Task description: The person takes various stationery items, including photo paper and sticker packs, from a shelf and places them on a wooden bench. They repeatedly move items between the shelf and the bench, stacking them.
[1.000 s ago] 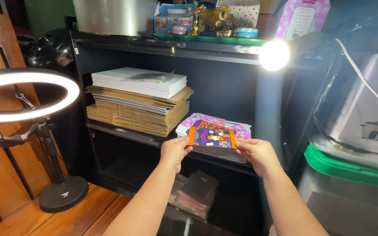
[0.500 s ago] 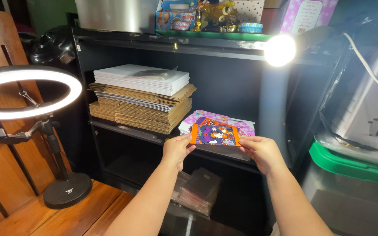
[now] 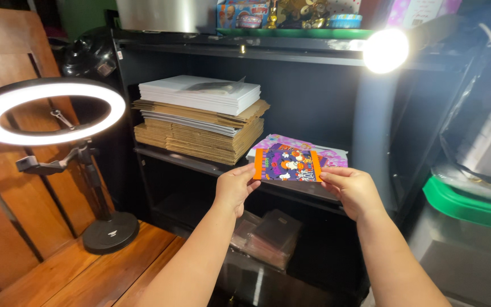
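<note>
I hold a small flat packet point(image 3: 288, 165), purple with orange ends and cartoon prints, stretched between both hands in front of a black shelf unit point(image 3: 313, 190). My left hand point(image 3: 235, 186) pinches its left orange end. My right hand point(image 3: 352, 190) pinches the right end. Just behind the packet, a pile of pink and purple printed packets point(image 3: 301, 144) lies on the middle shelf.
A stack of flat cardboard and white sheets point(image 3: 200, 116) fills the shelf's left side. A lit ring light point(image 3: 46, 111) on a round-based stand point(image 3: 109, 232) is at the left on wooden boards. Clear bags point(image 3: 268, 236) lie on the lower shelf. A green-lidded bin point(image 3: 470, 204) stands right.
Both hands with the packet have stayed together and shifted slightly right and down in view as the camera moved; the grip is unchanged.
</note>
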